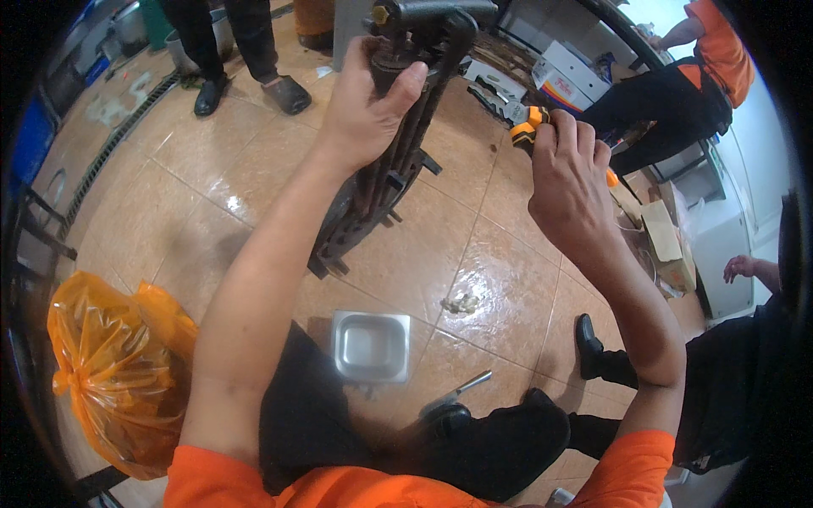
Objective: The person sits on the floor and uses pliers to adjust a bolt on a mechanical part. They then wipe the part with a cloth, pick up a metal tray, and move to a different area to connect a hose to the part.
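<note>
My left hand (364, 114) is wrapped round the upper part of a dark metal assembly with long bars and a pipe-like top (406, 144). The assembly stands tilted over the tiled floor, and a brass-coloured fitting (380, 14) shows at its upper end. In my right hand (572, 173) is a pair of pliers (528, 129) with yellow and black handles. Their metal head points up and left towards the assembly, apart from it. What exactly the jaws look like is too small to tell.
A square steel pan (405, 326) and a knife (474, 381) lie on the floor near my legs. An orange plastic bag (110, 364) sits at left. People stand at far left (237, 42), far right (660, 102) and near right (737, 372). A white box (559, 80) is behind.
</note>
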The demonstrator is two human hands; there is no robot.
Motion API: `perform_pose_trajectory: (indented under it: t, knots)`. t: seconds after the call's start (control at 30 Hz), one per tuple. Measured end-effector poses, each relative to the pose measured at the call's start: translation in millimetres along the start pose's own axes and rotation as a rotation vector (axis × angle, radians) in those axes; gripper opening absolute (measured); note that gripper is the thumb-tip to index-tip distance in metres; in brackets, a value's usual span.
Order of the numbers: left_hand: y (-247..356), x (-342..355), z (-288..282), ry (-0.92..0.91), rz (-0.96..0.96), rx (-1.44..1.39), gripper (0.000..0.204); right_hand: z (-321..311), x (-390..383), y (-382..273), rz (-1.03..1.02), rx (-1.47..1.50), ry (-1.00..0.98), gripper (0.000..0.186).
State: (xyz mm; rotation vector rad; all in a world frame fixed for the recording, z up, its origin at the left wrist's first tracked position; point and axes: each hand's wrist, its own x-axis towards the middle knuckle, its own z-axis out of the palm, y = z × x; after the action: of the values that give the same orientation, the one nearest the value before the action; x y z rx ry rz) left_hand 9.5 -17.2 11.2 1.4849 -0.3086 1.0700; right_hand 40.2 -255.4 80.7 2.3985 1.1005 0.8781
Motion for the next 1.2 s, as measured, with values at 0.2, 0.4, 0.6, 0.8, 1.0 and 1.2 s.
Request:
perform_pose_trajectory:
  t: [0.2,0.4,0.6,0.8,1.0,1.2]
  knots:
    - [-1,-3,3,-0.015,0.002,0.007,0.041,5,6,-1,-0.037,-0.135,0.114,0.03]
    - [-2,-2,1,-0.031,-0.001,0.063,0.045,-6,12,5,0.047,0.271,-0.165,0.028]
    - [4,-3,1,-0.013,-0.033,0.016,0.047,-16,33,55,0.404,2.187,-0.961,0.039]
    - [-2,0,0,0.015,0.08,0.098,0.046,-18,13,33,0.036,0.617,-0.37,0.037]
    - [-8,0,0,0.001,0.014,0.007,0.045,-3,2,7,0.036,0.05,0.002,0.038]
    - [-9,2,-4,-0.017,0.047,0.034,0.043,7,8,2,-0.059,-0.129,0.179,0.024]
